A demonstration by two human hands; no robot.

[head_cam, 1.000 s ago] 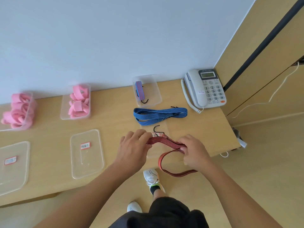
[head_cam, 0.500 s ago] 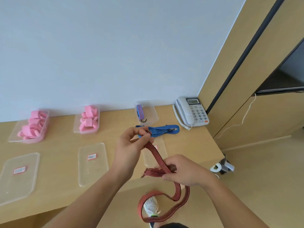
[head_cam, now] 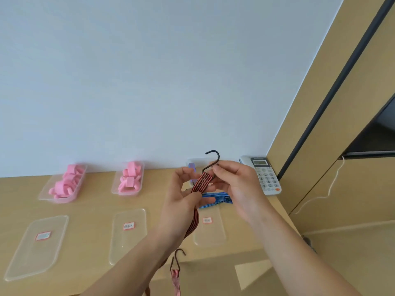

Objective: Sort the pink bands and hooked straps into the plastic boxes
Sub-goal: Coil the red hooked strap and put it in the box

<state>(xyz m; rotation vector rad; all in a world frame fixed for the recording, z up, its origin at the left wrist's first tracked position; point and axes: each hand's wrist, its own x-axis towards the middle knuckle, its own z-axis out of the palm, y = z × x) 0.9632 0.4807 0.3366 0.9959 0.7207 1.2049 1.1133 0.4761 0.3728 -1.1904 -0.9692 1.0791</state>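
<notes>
The right hand (head_cam: pixel 235 184) is pinching the red striped strap (head_cam: pixel 202 181) just below its upper hook (head_cam: pixel 213 157), while the left hand (head_cam: pixel 181 201) is gripping the same strap lower down (the rest is hanging past the desk (head_cam: pixel 96 201) edge to a second hook (head_cam: pixel 178 258)). Behind the hands a blue strap (head_cam: pixel 215 199) is lying on the desk near a phone (head_cam: pixel 265 176). Further left, pink bands (head_cam: pixel 64 184) are sitting in two open boxes (head_cam: pixel 46 194), with clear lids (head_cam: pixel 128 242) lying flat in front.

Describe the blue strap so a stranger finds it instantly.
Find the white telephone at the right rear corner of the desk. Just in front of it lies a folded strap. It alone is blue-striped; the held strap is red.
</notes>
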